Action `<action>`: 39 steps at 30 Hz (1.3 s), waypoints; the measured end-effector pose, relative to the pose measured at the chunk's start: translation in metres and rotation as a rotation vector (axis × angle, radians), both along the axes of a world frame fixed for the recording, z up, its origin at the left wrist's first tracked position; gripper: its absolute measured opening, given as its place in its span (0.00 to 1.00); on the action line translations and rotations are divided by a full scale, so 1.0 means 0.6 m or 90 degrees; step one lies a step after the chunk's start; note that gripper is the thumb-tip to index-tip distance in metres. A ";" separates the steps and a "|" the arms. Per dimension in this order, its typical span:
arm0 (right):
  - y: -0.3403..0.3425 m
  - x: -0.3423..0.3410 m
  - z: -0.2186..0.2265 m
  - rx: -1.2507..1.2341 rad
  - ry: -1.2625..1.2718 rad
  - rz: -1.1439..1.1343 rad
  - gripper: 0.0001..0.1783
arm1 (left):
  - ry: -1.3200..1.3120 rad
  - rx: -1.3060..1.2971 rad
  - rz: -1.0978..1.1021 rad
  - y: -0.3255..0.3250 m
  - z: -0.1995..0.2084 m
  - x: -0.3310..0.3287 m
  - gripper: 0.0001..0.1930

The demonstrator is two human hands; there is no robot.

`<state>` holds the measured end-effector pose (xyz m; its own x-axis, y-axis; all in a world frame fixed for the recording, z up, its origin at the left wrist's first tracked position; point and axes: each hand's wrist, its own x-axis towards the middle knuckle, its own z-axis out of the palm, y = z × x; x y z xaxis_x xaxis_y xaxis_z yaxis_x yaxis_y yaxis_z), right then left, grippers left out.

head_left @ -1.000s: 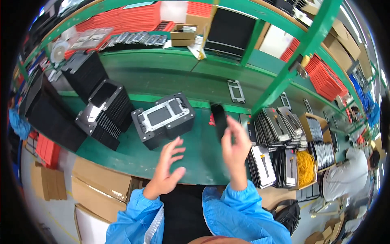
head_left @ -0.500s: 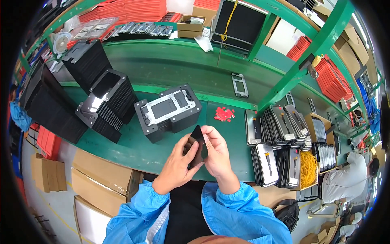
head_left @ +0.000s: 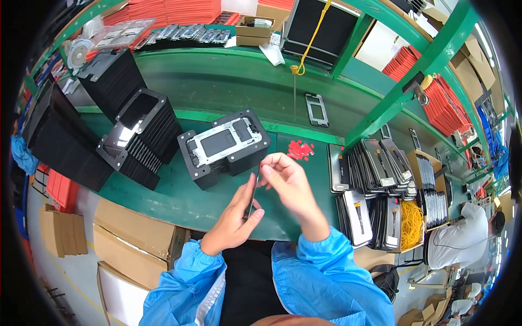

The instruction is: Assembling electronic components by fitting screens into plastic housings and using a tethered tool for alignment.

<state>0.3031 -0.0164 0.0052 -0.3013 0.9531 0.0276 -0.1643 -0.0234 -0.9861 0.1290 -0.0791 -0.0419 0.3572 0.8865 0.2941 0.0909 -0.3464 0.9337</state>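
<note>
Gripping: one thin dark panel (head_left: 252,195), edge-on above the green bench (head_left: 168,201), left hand (head_left: 231,220) clamped on it, best held steady; right hand (head_left: 289,182) pinched together beside its top, contents unclear.

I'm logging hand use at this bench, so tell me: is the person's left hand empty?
No, the left hand holds a thin dark panel, seen nearly edge-on.

We are in a factory workshop: around us we see a green counter (head_left: 176,202), a green metal frame (head_left: 379,111), stacks of flat panels (head_left: 357,220), red trays (head_left: 185,12) piled high, big cardboard boxes (head_left: 133,228), a floor (head_left: 86,271) marked in yellow, and a person (head_left: 459,234) in white.
</note>
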 end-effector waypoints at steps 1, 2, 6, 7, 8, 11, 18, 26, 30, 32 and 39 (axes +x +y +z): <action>-0.006 -0.011 -0.008 0.007 0.041 -0.019 0.11 | 0.000 0.000 0.001 0.000 -0.003 -0.001 0.41; -0.008 -0.011 -0.012 0.006 0.041 -0.019 0.11 | 0.045 0.054 0.025 0.000 -0.006 -0.001 0.41; -0.005 0.001 -0.030 0.001 0.169 0.067 0.11 | 0.105 0.084 0.033 0.001 -0.005 -0.010 0.40; 0.006 0.011 -0.028 0.010 0.197 0.090 0.11 | 0.073 0.007 0.001 0.001 0.001 -0.016 0.40; 0.019 0.023 -0.024 0.019 0.225 0.115 0.12 | 0.042 -0.071 -0.030 0.000 0.004 -0.021 0.40; 0.071 0.069 -0.007 0.034 0.198 0.032 0.12 | -0.108 -0.194 -0.029 -0.005 -0.004 -0.027 0.39; 0.143 0.128 -0.076 0.341 -0.673 -0.253 0.08 | -0.359 -0.248 -0.071 0.001 -0.001 -0.027 0.38; 0.064 0.015 0.051 0.009 -0.066 0.409 0.16 | -0.439 -0.293 -0.058 0.012 0.031 -0.058 0.43; 0.101 -0.007 0.081 -0.102 -0.251 0.828 0.16 | -0.394 -0.218 -0.036 0.029 0.058 -0.089 0.43; 0.116 -0.009 0.106 -0.038 -0.242 0.784 0.17 | -0.330 -0.142 -0.002 0.032 0.078 -0.106 0.43; 0.177 0.026 0.160 0.223 -0.208 0.342 0.14 | 0.017 0.128 0.220 0.075 0.123 -0.151 0.39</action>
<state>0.3187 0.0898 0.1011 -0.7716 0.6221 0.1329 0.0863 0.3093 -0.9470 0.0386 -0.0342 0.0319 0.0570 0.8816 0.4685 0.2570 -0.4664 0.8464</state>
